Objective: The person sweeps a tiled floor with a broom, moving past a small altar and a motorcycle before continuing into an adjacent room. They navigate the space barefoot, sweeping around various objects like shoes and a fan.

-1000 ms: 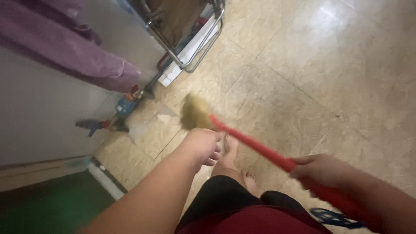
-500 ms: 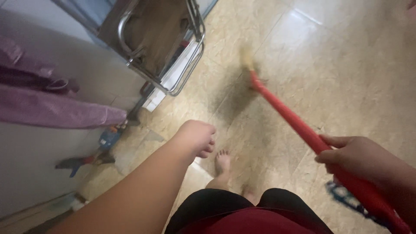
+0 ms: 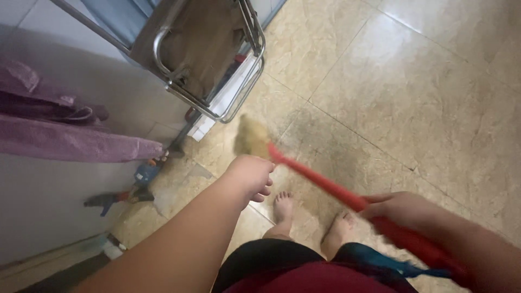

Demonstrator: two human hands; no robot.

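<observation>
While we list what lies under our eyes, the broom comes first: a red handle gripped in our right hand, fingers closed round the shaft, with the straw-coloured brush head low over the tiled floor and blurred. Left hand: empty, fingers loosely curled, held out in the air just beside the handle, holding nothing. Bare feet, two, directly beneath the handle. Folding chair with a metal tube frame, leaning at the wall just beyond the brush head. Purple cloth hanging at the left. Small clutter at the foot of the wall, blue and red, too blurred to name. Blue strap hanging close by our right wrist. Risks, as we judge them: with one hand only on the shaft, control is loose, and a wide stroke could knock the brush head against the chair frame and tip the chair toward our toes; a short stroke could bring the stiff handle down on the bare feet; the bristles could catch the clutter and scatter it along the wall; the strap could snag the handle; dust pushed under the chair would stay out of reach.
</observation>
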